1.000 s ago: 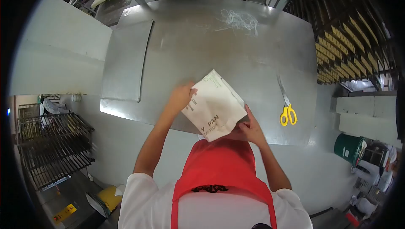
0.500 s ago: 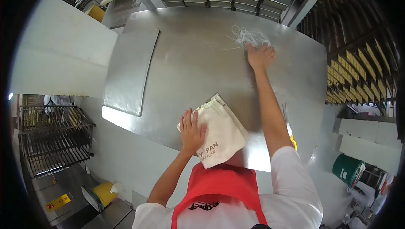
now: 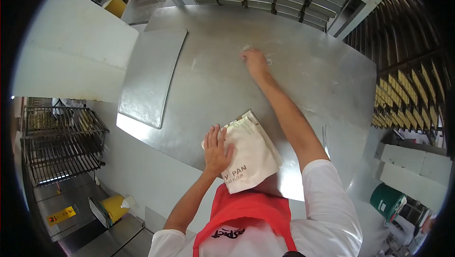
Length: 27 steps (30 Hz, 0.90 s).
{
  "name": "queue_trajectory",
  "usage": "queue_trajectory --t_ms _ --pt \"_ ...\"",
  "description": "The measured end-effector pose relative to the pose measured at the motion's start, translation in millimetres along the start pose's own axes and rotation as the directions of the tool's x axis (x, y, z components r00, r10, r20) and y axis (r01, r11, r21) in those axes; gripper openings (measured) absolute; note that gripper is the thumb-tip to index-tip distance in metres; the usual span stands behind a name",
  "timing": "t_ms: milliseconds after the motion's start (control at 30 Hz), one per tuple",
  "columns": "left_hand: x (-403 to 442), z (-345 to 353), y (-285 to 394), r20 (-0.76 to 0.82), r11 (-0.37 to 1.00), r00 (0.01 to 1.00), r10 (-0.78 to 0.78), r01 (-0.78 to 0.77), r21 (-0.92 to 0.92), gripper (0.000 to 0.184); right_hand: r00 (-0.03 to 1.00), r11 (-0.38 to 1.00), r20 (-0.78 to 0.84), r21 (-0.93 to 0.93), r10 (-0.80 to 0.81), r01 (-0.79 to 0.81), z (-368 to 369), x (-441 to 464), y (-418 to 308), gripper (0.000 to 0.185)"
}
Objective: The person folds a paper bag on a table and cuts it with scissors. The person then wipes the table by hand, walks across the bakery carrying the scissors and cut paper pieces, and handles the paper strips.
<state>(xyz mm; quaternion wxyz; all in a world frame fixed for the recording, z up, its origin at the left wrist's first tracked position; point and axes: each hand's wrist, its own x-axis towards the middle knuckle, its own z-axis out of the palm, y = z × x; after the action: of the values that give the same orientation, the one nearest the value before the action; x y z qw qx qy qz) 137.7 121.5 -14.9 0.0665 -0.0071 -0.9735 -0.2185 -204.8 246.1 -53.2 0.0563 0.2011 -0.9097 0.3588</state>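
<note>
A folded, printed flour bag point(image 3: 251, 155) lies at the near edge of the metal table point(image 3: 213, 67). My left hand point(image 3: 218, 150) rests on its left side, fingers apart and flat. Farther off, near the table's far middle, my right hand point(image 3: 255, 61) is closed around a tangle of white string point(image 3: 246, 47), with some strands sticking out beside the fingers. Scissor blades point(image 3: 325, 138) show just right of my right forearm; their handles are hidden under the arm and sleeve.
A flat metal sheet point(image 3: 154, 77) lies on the table's left. Racks of trays point(image 3: 403, 96) stand at the right, and another rack point(image 3: 61, 138) at the left. A green bucket point(image 3: 387, 201) is at the lower right.
My right hand has left the bag, reached to the string, closed on it and moved left with it. My left hand has come to lie flat on the bag.
</note>
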Motion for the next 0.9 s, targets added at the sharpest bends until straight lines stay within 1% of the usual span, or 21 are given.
queue_trajectory --t_ms 33,67,133,167,233,267,333,467,500,567,600,633,667,733,767,800,833,867,900 --pt "0 0 0 0.000 1.000 1.000 -0.005 0.005 0.003 0.059 0.994 0.995 0.078 0.068 0.071 -0.077 2 1 -5 0.020" --pt "0 1 1 0.005 1.000 1.000 -0.006 0.006 0.001 0.060 0.994 0.994 0.072 0.066 0.077 -0.082 4 7 -9 0.020" --pt "0 2 1 0.007 1.000 1.000 0.001 -0.001 -0.016 0.060 0.971 0.946 0.094 0.220 0.222 -0.238 10 16 -5 0.022" --pt "-1 3 0 0.000 1.000 1.000 -0.006 0.006 -0.024 0.060 0.968 0.944 0.087 0.214 0.237 -0.251 11 17 -6 0.022" --pt "0 4 0 0.001 1.000 1.000 0.003 -0.003 -0.018 0.061 0.998 0.997 -0.013 -0.039 0.059 -0.060 3 24 -22 0.023" --pt "-1 4 0 -0.004 1.000 1.000 0.001 -0.001 -0.008 0.061 0.998 0.997 -0.012 -0.040 0.065 -0.065 2 23 -24 0.023" --pt "-1 5 -1 -0.004 1.000 1.000 0.001 -0.001 -0.015 0.061 0.990 0.996 0.137 -0.083 -0.027 0.039 8 17 -19 0.019" --pt "-2 5 -2 -0.010 1.000 1.000 -0.003 0.003 -0.029 0.060 0.982 0.993 0.190 -0.118 -0.006 0.029 4 17 0 0.015" --pt "-2 5 -3 -0.018 0.999 1.000 -0.010 0.009 -0.030 0.060 0.936 0.965 0.259 0.043 0.240 -0.259 -16 19 2 0.014" --pt "-4 5 -3 -0.024 0.999 1.000 0.005 -0.006 -0.040 0.060 0.815 0.831 0.369 0.166 0.447 -0.531 -44 17 4 0.013" --pt "-4 5 -3 -0.024 0.999 1.000 -0.001 0.000 -0.047 0.060 0.924 0.934 0.223 0.105 0.312 -0.341 -52 12 11 0.012" --pt "-3 4 -4 -0.013 0.999 1.000 -0.004 0.003 -0.037 0.059 0.986 0.990 0.086 0.012 0.141 -0.142 -60 6 14 0.012" --pt "-3 4 -3 -0.002 1.000 1.000 -0.004 0.004 -0.026 0.059 0.986 0.990 0.089 0.006 0.141 -0.142 -60 5 23 0.012" --pt "-4 4 -3 -0.006 1.000 1.000 -0.002 0.002 -0.026 0.059 0.995 0.992 -0.011 -0.079 0.102 -0.103 -48 9 45 0.014" --pt "-3 4 -4 -0.009 1.000 1.000 0.001 -0.001 -0.021 0.059 0.995 0.992 -0.013 -0.078 0.099 -0.100 -46 1 49 0.014" --pt "-3 3 -4 -0.011 1.000 1.000 0.002 -0.002 -0.019 0.059 0.991 0.965 -0.076 -0.246 -0.109 0.087 -48 -17 44 0.014" --pt "-3 2 -3 -0.017 1.000 1.000 0.003 -0.004 -0.024 0.059 0.943 0.875 -0.102 -0.415 -0.318 0.250 -50 -32 39 0.015" --pt "-4 2 -3 -0.020 1.000 1.000 0.005 -0.006 -0.030 0.059 0.943 0.876 -0.105 -0.414 -0.316 0.248 -55 -42 36 0.015" --pt "-4 1 -3 -0.016 0.999 1.000 0.011 -0.011 -0.030 0.059 0.966 0.915 -0.004 -0.321 -0.260 0.245 -63 -51 32 0.015"
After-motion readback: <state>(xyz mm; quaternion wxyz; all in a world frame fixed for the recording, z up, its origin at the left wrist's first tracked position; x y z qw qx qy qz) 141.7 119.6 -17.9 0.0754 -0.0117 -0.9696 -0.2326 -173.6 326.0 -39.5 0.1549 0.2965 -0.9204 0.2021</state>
